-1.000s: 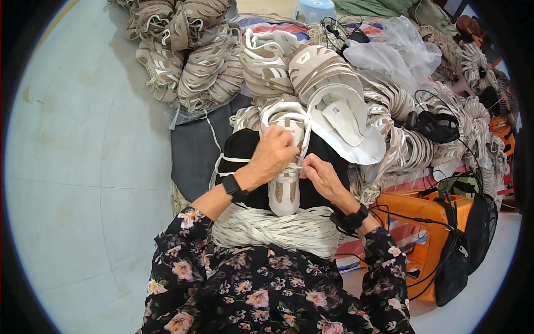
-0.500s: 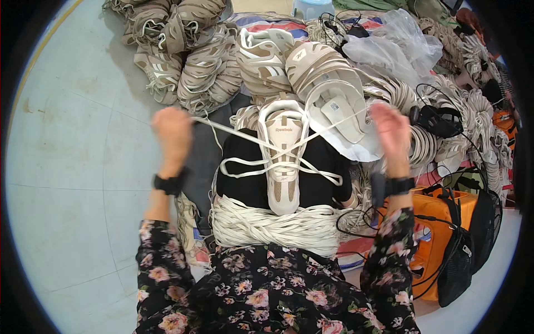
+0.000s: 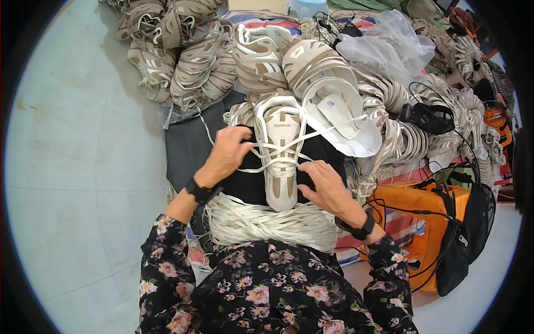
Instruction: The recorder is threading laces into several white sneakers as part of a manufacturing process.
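A beige and white sneaker upper (image 3: 282,128) lies toe toward me on black cloth (image 3: 253,186) over my lap. White shoelaces (image 3: 278,161) cross over its tongue, and one loose end trails right across pale shoe pieces (image 3: 336,111). At the upper's left side is my left hand (image 3: 227,151), thumb and forefinger apart beside a lace that runs behind it. My right hand (image 3: 327,186) is open at the right of the toe, its forefinger by a lace near the lowest eyelets. A thick bundle of white laces (image 3: 272,225) rests across my waist.
Stacked shoe uppers (image 3: 258,61) stand beyond the lap, with more bundles (image 3: 194,72) at far left. A clear plastic bag (image 3: 389,44) lies far right. An orange stool (image 3: 389,197) with black cables and a black mesh bag (image 3: 475,234) stands at my right.
Both hands have come inward and down from wide apart, where they stretched the crossed laces. The right hand has let go of its lace, which now lies across the pale pieces.
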`<action>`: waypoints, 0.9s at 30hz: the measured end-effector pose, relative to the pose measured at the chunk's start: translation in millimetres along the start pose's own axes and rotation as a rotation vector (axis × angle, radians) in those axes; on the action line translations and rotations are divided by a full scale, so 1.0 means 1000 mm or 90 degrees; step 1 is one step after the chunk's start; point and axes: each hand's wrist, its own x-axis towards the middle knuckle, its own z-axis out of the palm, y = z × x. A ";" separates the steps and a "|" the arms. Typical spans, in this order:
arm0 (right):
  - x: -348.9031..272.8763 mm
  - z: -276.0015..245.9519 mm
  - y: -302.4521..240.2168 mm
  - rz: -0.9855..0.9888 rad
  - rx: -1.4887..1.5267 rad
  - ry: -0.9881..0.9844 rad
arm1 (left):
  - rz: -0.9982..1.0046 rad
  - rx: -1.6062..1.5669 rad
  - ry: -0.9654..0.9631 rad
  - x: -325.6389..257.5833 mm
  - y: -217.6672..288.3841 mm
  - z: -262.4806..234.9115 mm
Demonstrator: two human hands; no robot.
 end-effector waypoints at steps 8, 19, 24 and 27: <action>0.000 -0.015 0.004 0.342 0.486 -0.065 | -0.141 -0.237 -0.071 0.016 0.012 0.019; 0.005 -0.017 0.068 0.453 0.714 0.016 | -0.524 -0.873 0.195 0.012 -0.028 -0.032; 0.022 0.005 0.068 0.268 0.415 -0.078 | -0.479 -0.954 0.411 -0.056 -0.159 -0.136; 0.027 0.000 0.060 0.256 0.198 -0.027 | -0.467 -0.871 0.435 -0.062 -0.159 -0.151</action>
